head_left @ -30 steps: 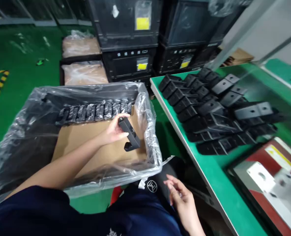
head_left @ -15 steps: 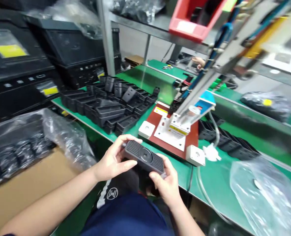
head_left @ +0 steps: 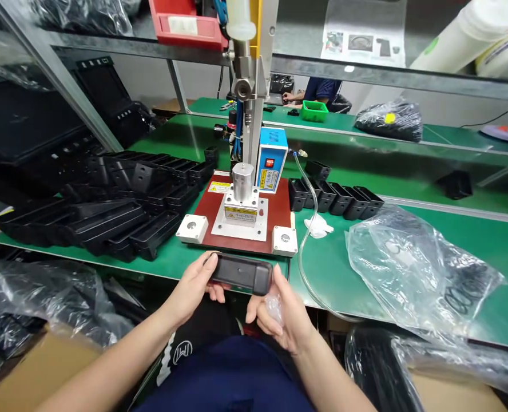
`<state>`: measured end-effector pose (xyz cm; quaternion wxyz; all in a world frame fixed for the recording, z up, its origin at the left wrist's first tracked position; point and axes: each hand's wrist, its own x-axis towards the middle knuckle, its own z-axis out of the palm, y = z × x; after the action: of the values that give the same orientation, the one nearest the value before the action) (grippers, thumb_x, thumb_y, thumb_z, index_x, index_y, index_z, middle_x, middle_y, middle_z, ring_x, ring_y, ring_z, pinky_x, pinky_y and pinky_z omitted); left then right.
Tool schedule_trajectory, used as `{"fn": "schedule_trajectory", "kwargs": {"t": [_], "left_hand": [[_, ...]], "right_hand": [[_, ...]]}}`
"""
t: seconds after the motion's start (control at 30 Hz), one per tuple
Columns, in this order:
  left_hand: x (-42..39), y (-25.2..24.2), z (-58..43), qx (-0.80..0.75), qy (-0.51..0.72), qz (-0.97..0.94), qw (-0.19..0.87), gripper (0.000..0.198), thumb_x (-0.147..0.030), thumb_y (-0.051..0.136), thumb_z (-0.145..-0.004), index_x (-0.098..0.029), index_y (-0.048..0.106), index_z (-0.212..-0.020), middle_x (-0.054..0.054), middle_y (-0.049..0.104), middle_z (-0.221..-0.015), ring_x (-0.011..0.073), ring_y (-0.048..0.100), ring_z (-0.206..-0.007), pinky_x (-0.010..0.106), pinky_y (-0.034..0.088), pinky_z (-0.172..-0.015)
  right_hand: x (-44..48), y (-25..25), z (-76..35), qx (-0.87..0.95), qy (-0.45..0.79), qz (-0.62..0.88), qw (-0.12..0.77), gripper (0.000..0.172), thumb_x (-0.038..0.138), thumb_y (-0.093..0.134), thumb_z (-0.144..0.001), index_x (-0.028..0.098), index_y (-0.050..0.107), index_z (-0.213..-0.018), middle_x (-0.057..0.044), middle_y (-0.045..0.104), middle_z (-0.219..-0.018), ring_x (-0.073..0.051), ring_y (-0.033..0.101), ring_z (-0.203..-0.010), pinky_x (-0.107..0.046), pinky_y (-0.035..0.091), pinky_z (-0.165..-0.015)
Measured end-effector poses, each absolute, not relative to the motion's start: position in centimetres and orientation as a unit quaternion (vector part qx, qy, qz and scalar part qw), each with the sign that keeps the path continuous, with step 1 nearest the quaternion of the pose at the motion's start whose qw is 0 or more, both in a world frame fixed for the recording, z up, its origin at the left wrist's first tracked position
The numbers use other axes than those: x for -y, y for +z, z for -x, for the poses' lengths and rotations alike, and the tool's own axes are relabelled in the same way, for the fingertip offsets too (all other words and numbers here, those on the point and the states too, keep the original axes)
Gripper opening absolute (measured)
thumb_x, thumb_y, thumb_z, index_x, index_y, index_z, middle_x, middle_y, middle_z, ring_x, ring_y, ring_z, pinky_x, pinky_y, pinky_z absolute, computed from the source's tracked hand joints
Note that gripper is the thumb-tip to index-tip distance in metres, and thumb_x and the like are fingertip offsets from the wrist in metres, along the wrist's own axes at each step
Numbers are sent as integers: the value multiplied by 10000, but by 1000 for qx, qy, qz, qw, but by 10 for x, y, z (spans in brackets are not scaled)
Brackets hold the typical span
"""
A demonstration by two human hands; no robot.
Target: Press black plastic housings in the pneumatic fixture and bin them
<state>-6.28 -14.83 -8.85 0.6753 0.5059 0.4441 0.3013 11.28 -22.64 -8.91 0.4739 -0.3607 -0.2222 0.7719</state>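
While your left hand [head_left: 194, 283] grips one end of the black plastic part [head_left: 237, 272], thumb on top, your right hand [head_left: 289, 317] curls partly closed against its other end, a wad of clear plastic [head_left: 274, 306] among the fingers. You have the part before the press [head_left: 242, 197], near the front edge of the green surface [head_left: 332, 264]. Similar black pieces [head_left: 103, 223] lie piled left of the press.

So the black part [head_left: 239, 272] has been swung from over the lined bin [head_left: 60, 303] to in front of the press [head_left: 242, 186] and rolled over, ribbed face swapped for a smooth one. Right hand [head_left: 286, 315]'s been brought up to the end opposite the left hand [head_left: 194, 286].
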Motion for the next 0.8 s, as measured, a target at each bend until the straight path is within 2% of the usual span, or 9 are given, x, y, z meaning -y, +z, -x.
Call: {"fn": "schedule_trajectory", "kwargs": {"t": [0.13, 0.2, 0.27, 0.33, 0.4, 0.5, 0.7, 0.8], "left_hand": [[156, -101, 55, -432, 283, -382, 766, 441, -591, 590, -812, -174, 474, -899, 37, 639, -590, 111, 539, -397, 178, 394, -407], [159, -107, 51, -422, 282, -334, 794, 377, -510, 608, -833, -152, 514, -905, 35, 625, -588, 91, 507, -379, 164, 373, -382], [162, -110, 49, -418, 283, -282, 816, 304, -413, 598, -864, -129, 555, -963, 32, 617, -604, 76, 491, -381, 153, 364, -372], [164, -109, 46, -428, 280, -228, 829, 238, -344, 560, -895, -123, 574, -982, 10, 580, -564, 65, 465, -368, 143, 352, -363], [166, -104, 44, -444, 261, -171, 840, 191, -296, 504, -925, -122, 581, -949, -28, 497, -483, 49, 404, -331, 124, 303, -342], [169, -95, 43, -447, 217, -91, 863, 206, -216, 425, -950, -106, 586, -885, -54, 415, -446, 12, 302, -297, 96, 210, -323], [176, -91, 46, -439, 209, -39, 873, 207, -177, 397, -954, -93, 575, -893, -74, 361, -475, -7, 290, -311, 88, 166, -336], [178, -94, 46, -457, 225, -72, 858, 184, -207, 403, -958, -119, 543, -877, -61, 405, -489, -1, 285, -315, 97, 166, -342]], "right_hand": [[225, -80, -113, 259, 734, 369, 507, 795, 699, 385, -881, 31, 692, -580, 32, 335, -260, -25, 229, -225, -176, 196, -314], [224, -78, -112, 268, 718, 368, 527, 728, 663, 427, -889, 40, 695, -625, -5, 453, -323, -20, 253, -235, -172, 211, -314], [223, -77, -110, 264, 709, 362, 545, 625, 627, 473, -889, 56, 711, -801, -60, 615, -482, -18, 286, -247, -168, 230, -309], [222, -79, -109, 254, 700, 359, 563, 531, 580, 507, -896, 96, 678, -1033, -89, 697, -649, -18, 316, -264, -159, 243, -304], [222, -81, -109, 254, 690, 361, 574, 493, 530, 524, -906, 122, 625, -1164, -84, 706, -688, -17, 332, -273, -149, 248, -302], [222, -83, -108, 260, 683, 368, 575, 466, 478, 543, -911, 120, 604, -1202, -78, 700, -689, -16, 348, -287, -141, 256, -305], [224, -83, -106, 261, 679, 384, 569, 457, 458, 571, -896, 109, 603, -1188, -76, 696, -691, -17, 352, -294, -149, 264, -311], [224, -81, -105, 257, 683, 386, 565, 470, 474, 591, -877, 113, 600, -1177, -63, 691, -677, -23, 339, -291, -159, 261, -305]]}}
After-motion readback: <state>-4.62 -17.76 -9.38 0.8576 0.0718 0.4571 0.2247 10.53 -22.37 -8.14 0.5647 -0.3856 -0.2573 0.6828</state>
